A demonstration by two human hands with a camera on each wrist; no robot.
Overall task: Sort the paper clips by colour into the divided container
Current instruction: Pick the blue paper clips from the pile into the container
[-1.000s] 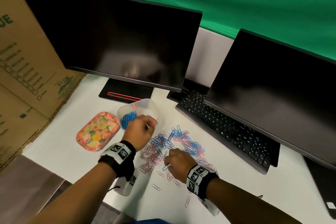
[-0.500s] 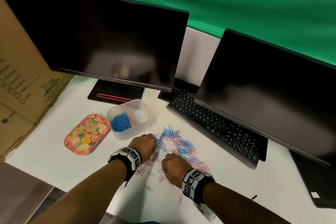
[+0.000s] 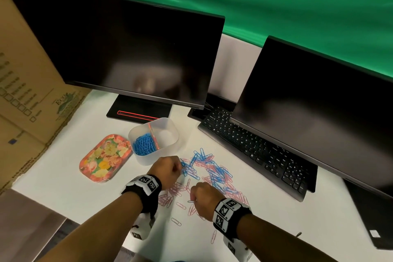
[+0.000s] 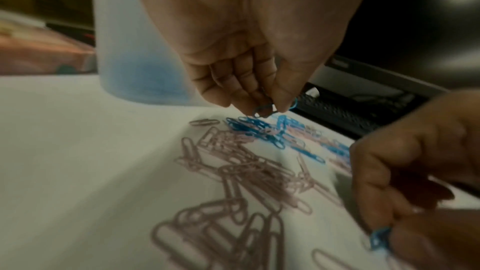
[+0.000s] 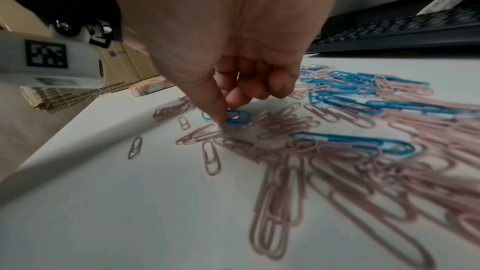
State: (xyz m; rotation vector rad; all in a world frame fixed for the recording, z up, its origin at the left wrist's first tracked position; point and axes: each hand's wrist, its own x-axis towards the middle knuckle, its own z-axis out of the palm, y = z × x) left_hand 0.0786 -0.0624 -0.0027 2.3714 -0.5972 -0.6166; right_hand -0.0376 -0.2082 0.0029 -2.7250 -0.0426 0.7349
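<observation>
The left hand (image 4: 249,81), nearer the divided container (image 3: 168,151) lying just beyond it, is pinching a blue clip (image 4: 262,109) while the right hand (image 5: 233,90) is pinching another blue clip (image 5: 237,117) on the surface (image 3: 63,178).

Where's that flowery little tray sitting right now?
In the head view the flowery tray lies flat on the white desk, left of the divided container that holds the blue clips, in front of the cardboard box.
</observation>
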